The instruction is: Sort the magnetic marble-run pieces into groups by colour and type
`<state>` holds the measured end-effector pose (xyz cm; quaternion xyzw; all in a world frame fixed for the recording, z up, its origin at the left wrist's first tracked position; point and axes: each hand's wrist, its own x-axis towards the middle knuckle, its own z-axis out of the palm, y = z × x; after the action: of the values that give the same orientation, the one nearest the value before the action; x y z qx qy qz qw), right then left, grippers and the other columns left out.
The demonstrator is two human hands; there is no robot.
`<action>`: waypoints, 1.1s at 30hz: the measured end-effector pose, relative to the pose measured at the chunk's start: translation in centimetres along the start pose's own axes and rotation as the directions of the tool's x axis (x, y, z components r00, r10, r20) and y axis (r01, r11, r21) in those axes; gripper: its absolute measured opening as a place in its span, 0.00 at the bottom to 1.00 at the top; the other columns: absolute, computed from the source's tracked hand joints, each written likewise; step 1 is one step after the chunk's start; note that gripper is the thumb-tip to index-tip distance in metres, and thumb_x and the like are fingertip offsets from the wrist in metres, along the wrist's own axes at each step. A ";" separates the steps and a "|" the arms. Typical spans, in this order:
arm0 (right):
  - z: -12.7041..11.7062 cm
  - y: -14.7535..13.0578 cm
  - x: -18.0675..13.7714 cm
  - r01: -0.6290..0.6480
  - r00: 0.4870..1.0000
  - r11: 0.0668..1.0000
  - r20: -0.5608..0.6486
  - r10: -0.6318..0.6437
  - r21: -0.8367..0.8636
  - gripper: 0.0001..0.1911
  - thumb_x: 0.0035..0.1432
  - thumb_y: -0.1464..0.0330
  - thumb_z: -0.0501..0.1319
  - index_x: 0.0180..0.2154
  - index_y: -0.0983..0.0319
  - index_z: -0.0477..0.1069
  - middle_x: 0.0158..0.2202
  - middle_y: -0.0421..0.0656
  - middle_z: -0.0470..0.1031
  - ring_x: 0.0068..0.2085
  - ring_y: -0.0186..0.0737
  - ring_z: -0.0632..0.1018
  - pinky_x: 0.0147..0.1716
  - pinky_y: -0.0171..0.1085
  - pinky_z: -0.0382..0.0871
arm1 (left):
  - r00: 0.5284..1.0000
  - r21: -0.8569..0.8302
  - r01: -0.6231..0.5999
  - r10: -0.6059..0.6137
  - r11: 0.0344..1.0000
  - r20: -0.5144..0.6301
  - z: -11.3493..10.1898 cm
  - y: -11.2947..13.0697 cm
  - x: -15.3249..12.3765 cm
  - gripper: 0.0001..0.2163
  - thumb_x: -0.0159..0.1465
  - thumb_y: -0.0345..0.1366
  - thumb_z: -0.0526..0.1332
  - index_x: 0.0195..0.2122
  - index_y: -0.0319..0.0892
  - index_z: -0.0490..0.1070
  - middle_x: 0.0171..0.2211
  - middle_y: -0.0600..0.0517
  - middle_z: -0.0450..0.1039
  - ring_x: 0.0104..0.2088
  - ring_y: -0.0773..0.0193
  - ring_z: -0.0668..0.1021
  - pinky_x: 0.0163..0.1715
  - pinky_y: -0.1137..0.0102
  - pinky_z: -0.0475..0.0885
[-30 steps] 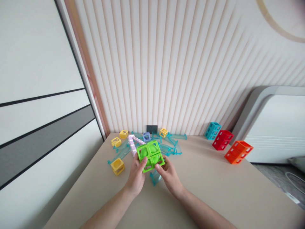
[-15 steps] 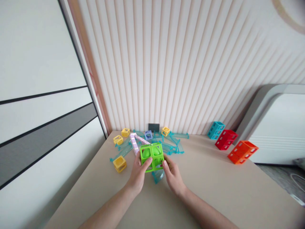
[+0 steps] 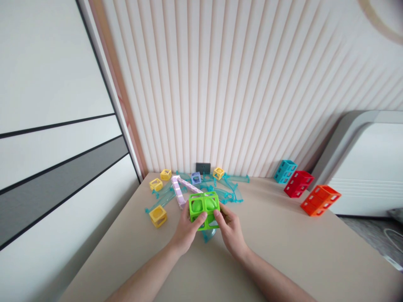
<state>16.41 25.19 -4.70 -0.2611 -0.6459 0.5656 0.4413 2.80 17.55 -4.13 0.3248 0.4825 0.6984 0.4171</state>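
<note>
A bright green open-frame block (image 3: 204,208), made of joined cubes, is held over the beige table (image 3: 283,243). My left hand (image 3: 188,230) grips its left side with the thumb on the front face. My right hand (image 3: 231,230) grips its right side, thumb on the front too. A clear teal curved track piece (image 3: 208,235) lies on the table just under the block, between my hands.
Behind the block lie several teal track pieces (image 3: 228,191), a pink strip (image 3: 178,192), yellow cubes (image 3: 158,216) and a purple cube (image 3: 195,178). Teal (image 3: 284,171), red (image 3: 299,183) and orange (image 3: 320,200) blocks stand at the right by a white appliance (image 3: 368,167). A ribbed wall rises behind.
The green block has been turned and lowered slightly toward the table, moving a little right. Both hands kept hold and shifted with it.
</note>
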 end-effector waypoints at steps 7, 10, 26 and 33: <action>-0.1 -0.2 0.1 -0.013 1.000 1.000 0.019 0.012 0.002 0.24 0.60 0.53 0.65 0.52 0.59 0.77 0.43 0.45 0.81 0.42 0.50 0.79 0.44 0.46 0.75 | 1.000 0.026 -0.021 0.021 0.999 -0.017 -0.1 -0.1 0.0 0.22 0.58 0.43 0.72 0.51 0.46 0.71 0.47 0.47 0.79 0.47 0.51 0.80 0.45 0.62 0.77; -0.1 0.0 0.1 -0.015 0.999 1.000 0.030 0.015 0.002 0.23 0.60 0.53 0.65 0.51 0.60 0.78 0.41 0.46 0.81 0.41 0.48 0.79 0.44 0.45 0.75 | 0.998 0.057 -0.050 0.051 0.997 -0.025 -0.2 0.1 0.1 0.22 0.57 0.42 0.72 0.51 0.45 0.72 0.46 0.47 0.79 0.47 0.51 0.80 0.46 0.62 0.76; 0.2 -0.8 0.0 -0.012 0.999 0.999 0.043 0.010 0.042 0.22 0.60 0.51 0.65 0.47 0.60 0.77 0.41 0.47 0.81 0.40 0.45 0.79 0.42 0.40 0.74 | 0.998 0.144 -0.061 0.056 0.988 0.041 -0.7 0.9 0.2 0.23 0.58 0.44 0.71 0.52 0.44 0.70 0.47 0.46 0.78 0.50 0.51 0.79 0.46 0.62 0.75; 0.2 -1.6 0.4 -0.014 0.997 0.997 -0.071 0.019 0.077 0.24 0.62 0.48 0.61 0.43 0.61 0.79 0.36 0.44 0.80 0.34 0.42 0.78 0.38 0.38 0.74 | 0.986 -0.323 0.109 -0.062 0.940 0.154 -0.2 0.5 -0.2 0.24 0.64 0.55 0.63 0.55 0.47 0.71 0.54 0.46 0.77 0.53 0.51 0.78 0.46 0.63 0.75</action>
<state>16.27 25.07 -3.07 -0.2696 -0.6054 0.5837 0.4691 2.55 17.21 -3.78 0.2777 0.3414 0.7256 0.5289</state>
